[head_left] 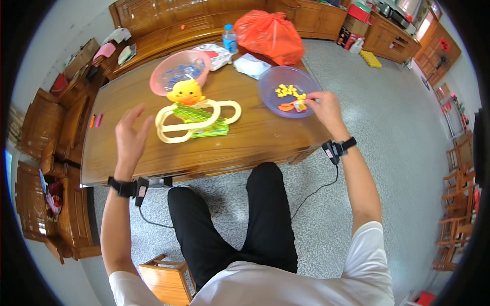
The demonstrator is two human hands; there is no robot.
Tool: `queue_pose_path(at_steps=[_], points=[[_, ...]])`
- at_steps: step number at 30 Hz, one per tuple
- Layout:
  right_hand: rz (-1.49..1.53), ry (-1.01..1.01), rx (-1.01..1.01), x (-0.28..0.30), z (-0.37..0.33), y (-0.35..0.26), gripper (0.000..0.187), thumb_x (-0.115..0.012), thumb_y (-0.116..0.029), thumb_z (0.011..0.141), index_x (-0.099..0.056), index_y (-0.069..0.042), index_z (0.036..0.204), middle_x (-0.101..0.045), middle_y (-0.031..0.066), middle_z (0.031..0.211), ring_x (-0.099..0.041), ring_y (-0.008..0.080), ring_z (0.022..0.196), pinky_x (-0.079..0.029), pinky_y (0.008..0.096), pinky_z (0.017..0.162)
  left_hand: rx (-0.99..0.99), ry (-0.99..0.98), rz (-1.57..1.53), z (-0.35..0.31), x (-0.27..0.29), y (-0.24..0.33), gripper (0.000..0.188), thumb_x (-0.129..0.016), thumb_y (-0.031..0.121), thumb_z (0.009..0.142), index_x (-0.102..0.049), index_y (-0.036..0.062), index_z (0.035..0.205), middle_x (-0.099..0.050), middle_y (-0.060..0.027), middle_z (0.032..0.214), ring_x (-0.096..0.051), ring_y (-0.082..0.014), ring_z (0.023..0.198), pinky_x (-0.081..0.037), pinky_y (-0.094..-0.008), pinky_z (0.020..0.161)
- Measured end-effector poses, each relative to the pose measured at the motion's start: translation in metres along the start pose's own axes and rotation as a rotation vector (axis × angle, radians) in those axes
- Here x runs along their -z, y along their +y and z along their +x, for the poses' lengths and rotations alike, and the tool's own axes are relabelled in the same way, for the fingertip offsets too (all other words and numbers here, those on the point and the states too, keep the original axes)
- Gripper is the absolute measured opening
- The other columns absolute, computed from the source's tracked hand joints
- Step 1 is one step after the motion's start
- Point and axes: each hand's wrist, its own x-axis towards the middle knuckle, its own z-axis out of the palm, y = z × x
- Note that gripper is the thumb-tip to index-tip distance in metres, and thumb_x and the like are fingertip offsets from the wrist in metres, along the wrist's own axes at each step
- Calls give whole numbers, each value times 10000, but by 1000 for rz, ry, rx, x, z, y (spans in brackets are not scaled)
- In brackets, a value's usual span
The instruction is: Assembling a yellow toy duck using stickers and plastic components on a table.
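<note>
My right hand reaches over the right rim of a purple bowl, its thumb and fingers pinched together. Whatever is between those fingertips is too small to make out. Small yellow toy pieces lie in the bowl, along with an orange piece and a colourful one close to the fingertips. My left hand hovers above the table's left side, fingers apart and holding nothing. To its right stands a toy track set with a yellow duck head, green steps and cream looping rails.
A pink bowl with clear and blue parts sits behind the toy. Farther back on the wooden table are a bottle, a red plastic bag and a pale cloth. Two markers lie at left. A wooden stool stands below.
</note>
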Motion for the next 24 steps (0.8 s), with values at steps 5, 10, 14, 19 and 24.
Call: queue_pose_path(at_steps=[5,10,14,19,24], points=[[-279,-413,15,-6,26,-16,184,-772,-167,833,-836,-132,1002,-779,149,956,-741,351,935,-580,468,833,-60,9,28,-25,2,28,396,-766,86,913,-692,-23,1287,-709,-232,1251,-686,-361,1168,-530,-419,1007],[-430,-577,130,-36,50,-10,147,-757,-146,825,-824,-115,952,-777,147,968,-745,351,914,-583,470,790,-73,-38,41,-34,-6,49,404,-759,63,903,-688,-20,1292,-693,-239,1275,-672,-388,1181,-526,-428,1014],[-443,-605,187,-56,63,8,109,-753,-146,811,-817,-101,888,-771,150,906,-743,341,856,-575,468,741,-88,-60,44,-35,-8,61,419,-770,61,890,-690,-11,1295,-695,-226,1279,-663,-394,1194,-516,-440,1032],[-291,-669,153,-51,64,17,76,-749,-148,812,-804,-103,839,-763,161,874,-738,360,859,-574,478,753,-172,-85,48,-38,-16,75,426,-785,74,875,-696,5,1286,-696,-207,1283,-654,-393,1195,-513,-452,1034],[-366,-630,233,-49,53,0,95,-744,-160,818,-807,-93,840,-755,179,871,-736,366,852,-568,488,755,-256,-150,-8,-54,-27,90,390,-769,108,879,-700,9,1250,-687,-183,1245,-646,-382,1141,-513,-469,992]])
